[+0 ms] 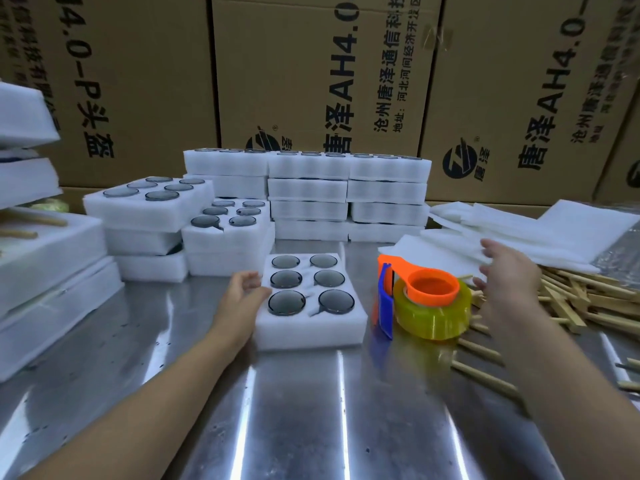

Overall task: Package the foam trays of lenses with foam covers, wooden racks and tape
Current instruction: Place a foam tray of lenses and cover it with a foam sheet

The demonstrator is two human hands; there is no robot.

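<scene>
A white foam tray [311,327] with several dark round lenses lies in the middle of the steel table. My left hand [242,289] rests against the tray's left side, fingers loosely bent. To the tray's right stands a yellow tape roll [433,317] in an orange and blue dispenser [384,296]. My right hand [509,268] hovers with spread fingers over the near edge of a pile of thin white foam covers [519,237]. Wooden racks [585,299] lie heaped under and to the right of that hand.
Stacks of lens-filled foam trays [346,195] stand at the back, with lower stacks [152,216] to the left. More foam blocks [38,265] rise at the far left. Cardboard boxes [311,71] wall off the rear. Loose wooden sticks [485,375] lie at the right front.
</scene>
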